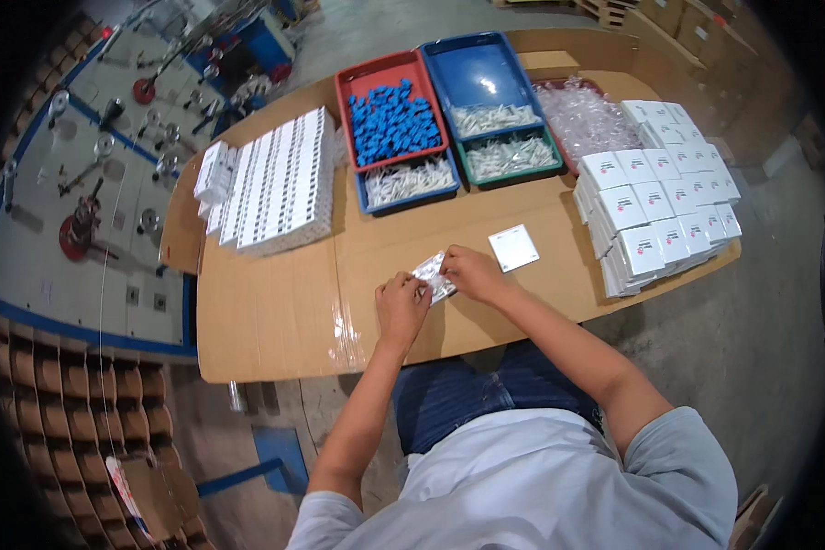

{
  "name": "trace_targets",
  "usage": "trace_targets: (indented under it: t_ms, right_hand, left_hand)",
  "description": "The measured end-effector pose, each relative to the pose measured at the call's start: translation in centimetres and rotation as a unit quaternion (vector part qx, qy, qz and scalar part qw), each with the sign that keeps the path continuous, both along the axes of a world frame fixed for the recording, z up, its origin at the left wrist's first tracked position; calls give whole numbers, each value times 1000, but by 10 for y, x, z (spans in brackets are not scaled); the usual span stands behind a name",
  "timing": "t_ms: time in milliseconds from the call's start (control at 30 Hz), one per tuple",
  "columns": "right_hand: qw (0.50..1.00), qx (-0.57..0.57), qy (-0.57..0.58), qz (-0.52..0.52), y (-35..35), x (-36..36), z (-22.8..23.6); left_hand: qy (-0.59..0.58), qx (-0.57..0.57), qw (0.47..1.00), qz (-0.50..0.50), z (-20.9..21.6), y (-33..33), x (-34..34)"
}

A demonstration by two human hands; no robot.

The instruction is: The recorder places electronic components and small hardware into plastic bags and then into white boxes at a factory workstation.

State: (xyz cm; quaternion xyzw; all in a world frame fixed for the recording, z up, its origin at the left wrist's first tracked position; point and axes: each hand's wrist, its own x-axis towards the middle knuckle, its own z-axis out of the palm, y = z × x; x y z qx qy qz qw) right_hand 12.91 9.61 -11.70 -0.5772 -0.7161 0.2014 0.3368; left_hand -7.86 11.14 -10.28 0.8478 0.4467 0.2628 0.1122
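Over the middle of the cardboard-covered table (293, 302), my two hands are at a small clear-and-white packet (428, 269). It looks like shiny plastic over something pale; its contents are too small to make out. My left hand (401, 304) pinches its near left side with bent fingers. My right hand (472, 272) has its fingers closed on the right side. Just to the right of my right hand, a flat square white box or card (514, 247) with small dark marks lies on the cardboard.
White boxes stand in stacked rows at left (280, 183) and right (655, 211). At the back are a red tray (341, 92) of blue pieces, blue trays (477, 69) and a green tray (559, 165) of white pieces, and clear plastic pieces (582, 115). A machine bench (46, 238) stands left.
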Motion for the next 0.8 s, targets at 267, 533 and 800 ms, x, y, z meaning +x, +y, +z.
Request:
trace_targets:
  t_ms: [267, 533, 800]
  right_hand:
    - [991, 55, -123, 1, 8, -6, 1]
    - [966, 20, -233, 107, 16, 14, 14]
    - [963, -77, -229, 117, 10, 10, 29]
  left_hand:
    - [14, 15, 1000, 3, -8, -7, 0]
    - [8, 92, 995, -35, -4, -21, 0]
    - [-54, -2, 993, -101, -12, -12, -4]
